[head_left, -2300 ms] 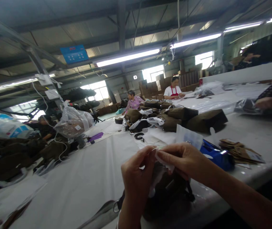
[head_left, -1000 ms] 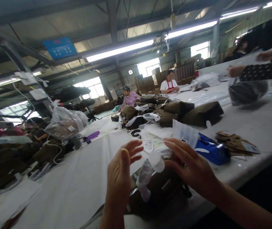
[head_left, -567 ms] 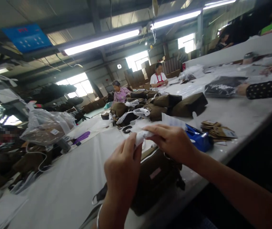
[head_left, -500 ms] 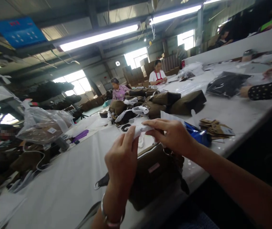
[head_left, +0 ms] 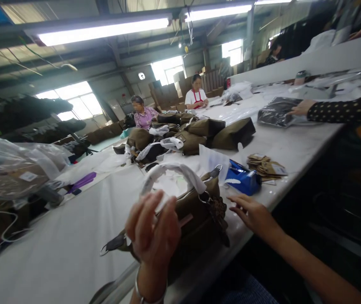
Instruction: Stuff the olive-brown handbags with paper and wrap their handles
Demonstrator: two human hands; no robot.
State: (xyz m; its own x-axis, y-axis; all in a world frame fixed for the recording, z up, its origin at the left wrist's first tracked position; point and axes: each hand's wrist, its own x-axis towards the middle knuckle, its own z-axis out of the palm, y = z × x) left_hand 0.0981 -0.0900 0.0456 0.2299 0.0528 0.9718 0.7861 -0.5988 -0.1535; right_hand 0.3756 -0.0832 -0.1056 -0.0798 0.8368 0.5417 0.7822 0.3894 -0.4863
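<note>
An olive-brown handbag [head_left: 196, 228] sits in front of me on the table, its arched handle [head_left: 180, 169] wrapped in white padding. A dark leafy charm with a metal ring [head_left: 217, 207] hangs at its right side. My left hand [head_left: 155, 232] is raised before the left part of the bag, its fingers loosely bent, apart and slightly blurred. It overlaps the left end of the handle; whether it touches it I cannot tell. To the right of the charm, my right hand [head_left: 255, 213] hovers with fingers apart and nothing in them.
A blue packet [head_left: 242, 177] and a pile of brown tags [head_left: 266, 164] lie right of the bag. Several olive bags [head_left: 199, 131] are heaped beyond it. Purple strips [head_left: 83, 181] lie left. A co-worker's hand [head_left: 304, 107] rests by a plastic-wrapped dark item [head_left: 278, 112].
Both hands have come off the top of the wrapped handle and moved apart, left hand lower, right hand right and down. The camera view has shifted. The co-worker's hand has moved onto the wrapped item.
</note>
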